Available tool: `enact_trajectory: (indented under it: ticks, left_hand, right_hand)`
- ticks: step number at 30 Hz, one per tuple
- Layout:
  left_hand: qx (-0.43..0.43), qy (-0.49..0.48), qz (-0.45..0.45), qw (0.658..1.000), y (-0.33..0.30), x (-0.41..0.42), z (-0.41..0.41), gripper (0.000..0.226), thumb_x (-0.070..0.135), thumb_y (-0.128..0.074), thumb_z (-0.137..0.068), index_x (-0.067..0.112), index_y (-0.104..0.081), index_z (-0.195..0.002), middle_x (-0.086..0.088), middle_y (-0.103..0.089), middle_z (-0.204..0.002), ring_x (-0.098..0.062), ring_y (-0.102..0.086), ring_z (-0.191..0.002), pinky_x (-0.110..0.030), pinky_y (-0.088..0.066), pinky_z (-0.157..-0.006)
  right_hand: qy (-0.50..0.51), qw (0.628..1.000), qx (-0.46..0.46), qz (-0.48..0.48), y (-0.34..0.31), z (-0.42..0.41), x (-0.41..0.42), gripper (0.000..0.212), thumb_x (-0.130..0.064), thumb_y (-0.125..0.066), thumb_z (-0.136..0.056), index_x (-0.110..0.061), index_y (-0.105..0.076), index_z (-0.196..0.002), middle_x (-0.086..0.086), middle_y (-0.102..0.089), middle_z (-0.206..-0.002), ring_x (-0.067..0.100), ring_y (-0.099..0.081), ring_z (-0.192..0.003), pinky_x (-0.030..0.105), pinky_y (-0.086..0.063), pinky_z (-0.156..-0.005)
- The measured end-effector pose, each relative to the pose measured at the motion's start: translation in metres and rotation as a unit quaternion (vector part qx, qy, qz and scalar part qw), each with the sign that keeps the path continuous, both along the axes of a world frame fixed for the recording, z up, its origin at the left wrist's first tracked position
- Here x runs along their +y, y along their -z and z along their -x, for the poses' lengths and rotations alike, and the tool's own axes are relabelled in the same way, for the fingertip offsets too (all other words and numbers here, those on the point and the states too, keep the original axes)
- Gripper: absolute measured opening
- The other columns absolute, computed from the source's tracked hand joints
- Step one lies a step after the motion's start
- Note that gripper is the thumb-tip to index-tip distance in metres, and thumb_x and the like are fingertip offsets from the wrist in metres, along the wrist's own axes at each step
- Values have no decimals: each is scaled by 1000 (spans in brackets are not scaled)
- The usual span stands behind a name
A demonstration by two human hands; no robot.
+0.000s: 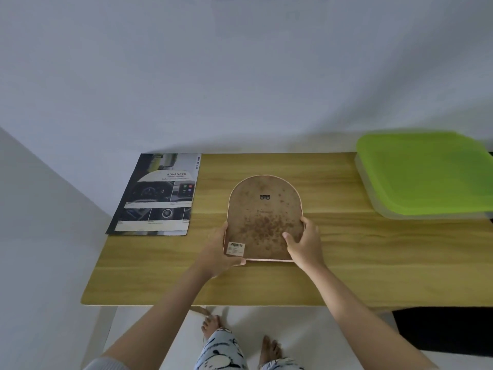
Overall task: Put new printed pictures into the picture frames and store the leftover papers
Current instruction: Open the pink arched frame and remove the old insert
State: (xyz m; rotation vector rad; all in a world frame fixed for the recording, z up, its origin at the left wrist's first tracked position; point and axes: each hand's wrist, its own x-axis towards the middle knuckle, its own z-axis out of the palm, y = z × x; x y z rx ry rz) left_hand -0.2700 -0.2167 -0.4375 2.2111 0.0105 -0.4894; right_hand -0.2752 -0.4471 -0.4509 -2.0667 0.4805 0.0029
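the arched picture frame (264, 217) lies back-up at the surface's (346, 276) middle. left hand (217, 251) and right hand (304, 244) grip its lower corners. it looks stiff, light, probably glass-fronted: hold by side edges.

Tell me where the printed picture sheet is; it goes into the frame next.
Head view: printed sheet lies flat at the table's far-left corner, left of the arched frame.
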Motion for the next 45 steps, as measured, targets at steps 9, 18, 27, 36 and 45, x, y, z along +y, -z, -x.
enact_trajectory:
  ticks: [9,18,27,36,45]
  left_hand:
    - [-27,-33,9,999,10,-6,3,113,31,-89,-52,18,-24,-144,3,-44,-131,-18,-45,-120,-42,-43,-102]
    - [-18,-60,26,998,22,1,6,116,44,-88,-41,26,-31,-139,4,-49,-125,-16,-53,-115,-41,-51,-93]
    - [-52,-29,11,998,20,-2,4,101,29,-87,-58,16,-31,-141,6,-33,-122,-18,-44,-117,-32,-45,-100]
    - [-79,-45,-2,996,25,-5,10,109,64,-72,-50,21,-31,-141,10,-33,-123,-13,-39,-117,-41,-44,-101]
    - [-122,-63,-18,990,30,-5,11,97,54,-77,-58,24,-34,-140,13,-37,-125,-11,-40,-117,-39,-44,-99]
  right_hand:
    - [-27,997,-38,66,15,3,-4,61,-28,-66,-86,-6,-40,-136,9,-50,-131,25,-43,-125,38,-38,-105]
    - [-63,985,-70,142,29,13,-3,58,-27,-61,-90,0,-42,-137,12,-50,-137,33,-40,-129,42,-33,-108]
    - [-30,975,-87,201,18,-30,-13,43,-27,-60,-87,-6,-55,-124,12,-56,-115,31,-49,-109,40,-44,-91]
    - [-177,944,-41,275,-2,-122,6,47,-36,-50,-90,-23,-48,-134,8,-51,-122,27,-40,-116,43,-36,-100]
    - [-270,908,89,309,-18,-177,10,50,-54,-51,-86,-28,-49,-129,13,-38,-132,33,-26,-129,47,-27,-105]
